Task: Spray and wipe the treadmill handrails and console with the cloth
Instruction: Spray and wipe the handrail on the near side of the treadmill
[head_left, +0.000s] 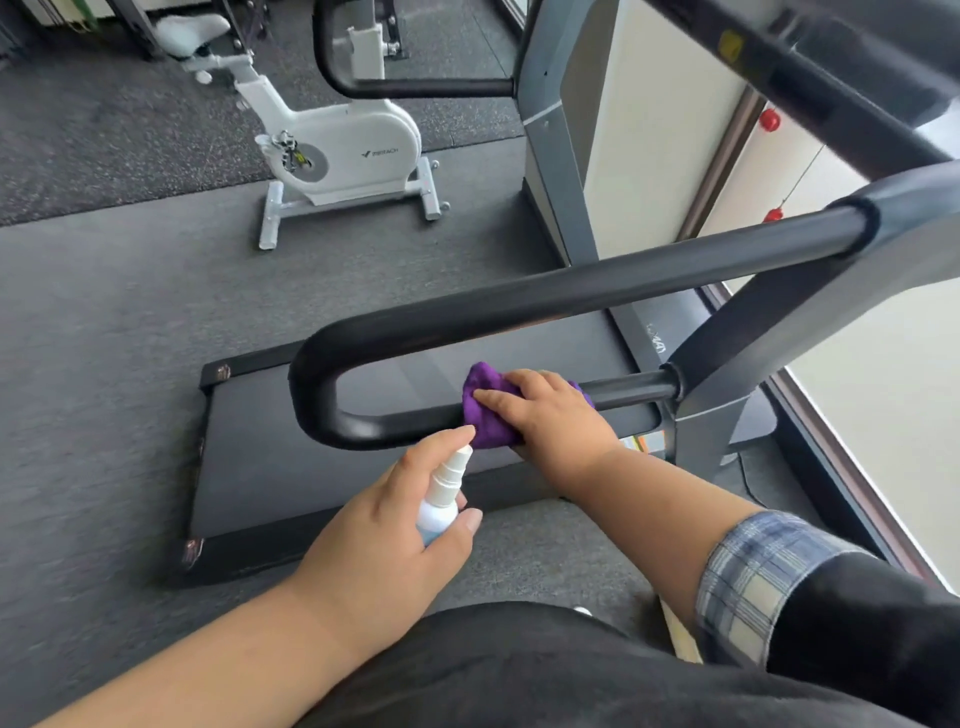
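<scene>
A black looped treadmill handrail (519, 301) crosses the middle of the view, with its lower bar (395, 421) running back toward the upright. My right hand (550, 415) grips a purple cloth (480, 405) wrapped on that lower bar. My left hand (384, 530) holds a small white spray bottle (441, 499), index finger on its nozzle, just below and left of the cloth. The console at the upper right is blurred.
The treadmill's dark belt deck (291, 467) lies beneath the handrail. A white exercise bike (332, 150) stands on the grey floor behind. A second treadmill's upright and handrail (550, 130) rises at the top centre. A window wall (883, 374) runs along the right.
</scene>
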